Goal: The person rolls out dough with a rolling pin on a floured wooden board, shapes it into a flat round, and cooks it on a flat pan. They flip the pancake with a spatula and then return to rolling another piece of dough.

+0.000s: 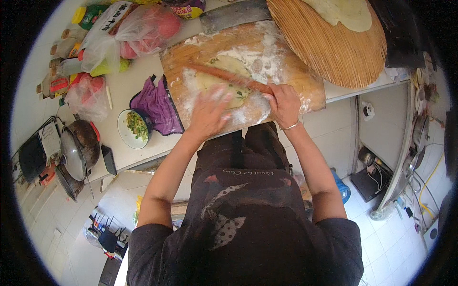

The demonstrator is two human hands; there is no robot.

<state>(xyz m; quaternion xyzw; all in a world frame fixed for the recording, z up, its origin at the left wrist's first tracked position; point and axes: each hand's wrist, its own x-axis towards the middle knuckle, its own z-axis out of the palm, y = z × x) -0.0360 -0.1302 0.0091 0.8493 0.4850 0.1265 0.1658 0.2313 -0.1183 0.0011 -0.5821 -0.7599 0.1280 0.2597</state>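
Note:
My right hand (285,102), with a bracelet at its wrist, is closed around the near right end of a wooden rolling pin (229,75). The pin lies slantwise across a flattened piece of dough (205,83) with green bits showing in it. Blurred by motion, my left hand (212,111) is at the dough's near left edge, fingers apart and holding nothing; whether it touches the dough I cannot tell. Beneath is a floured wooden board (300,82). Left of the board sits a bowl (123,121) of chopped green filling.
A purple cloth (154,103) lies against the board's left edge. A round stalk mat (322,50) overlaps its far right corner, bearing another flat dough sheet (345,14). Plastic bags (146,32) and bottles crowd the far left. A lidded wok (87,139) and a phone (108,159) are at left.

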